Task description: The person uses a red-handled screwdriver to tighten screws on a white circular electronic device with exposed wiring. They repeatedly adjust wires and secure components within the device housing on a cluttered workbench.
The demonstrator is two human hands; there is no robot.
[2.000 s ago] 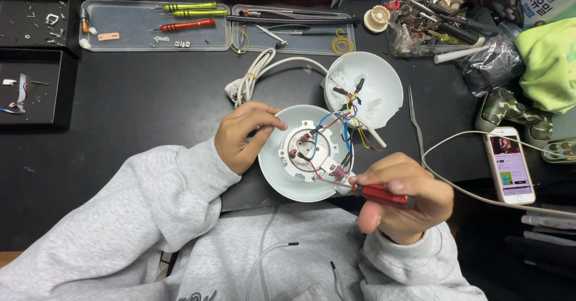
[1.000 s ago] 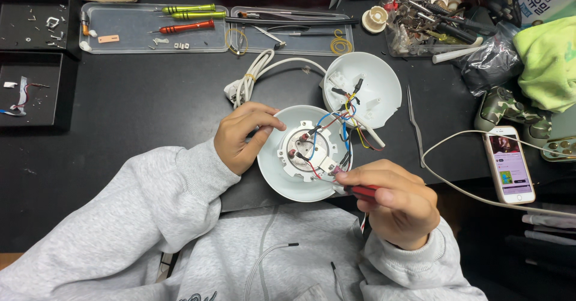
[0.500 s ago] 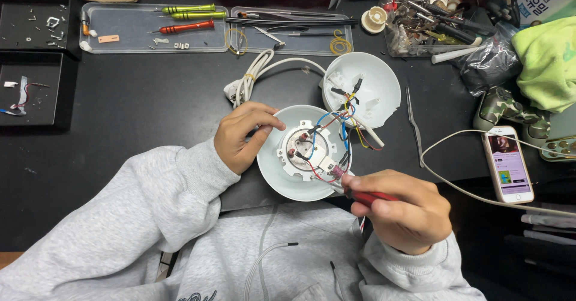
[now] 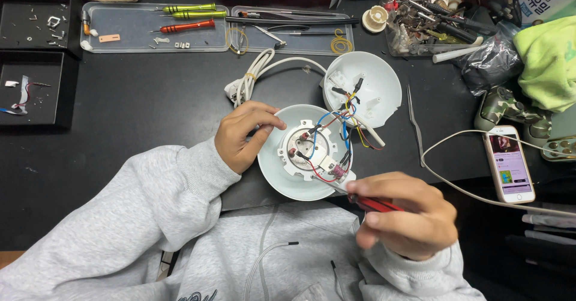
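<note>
Left hand (image 4: 246, 136) grips the rim of the white round housing (image 4: 303, 154) at its left edge, fingers curled over onto the inner face, steadying it on the black table (image 4: 138, 97) right in front of the person. Right hand (image 4: 402, 214) is clenched around a red-handled screwdriver (image 4: 373, 204) — tip points up-left into the lower right of the housing, next to the small pink connector (image 4: 341, 171). Inside the housing: a white mounting plate with red, blue and black wires (image 4: 336, 124) running up to the second white shell (image 4: 363, 88), which lies open just beside it, up-right. White coiled cord (image 4: 249, 79) sits above the left hand. Phone (image 4: 509, 163) on a cable lies to the right, well apart. Clear trays with spare screwdrivers (image 4: 189, 18) along the far edge — tweezers (image 4: 414, 121) right of the shell.
</note>
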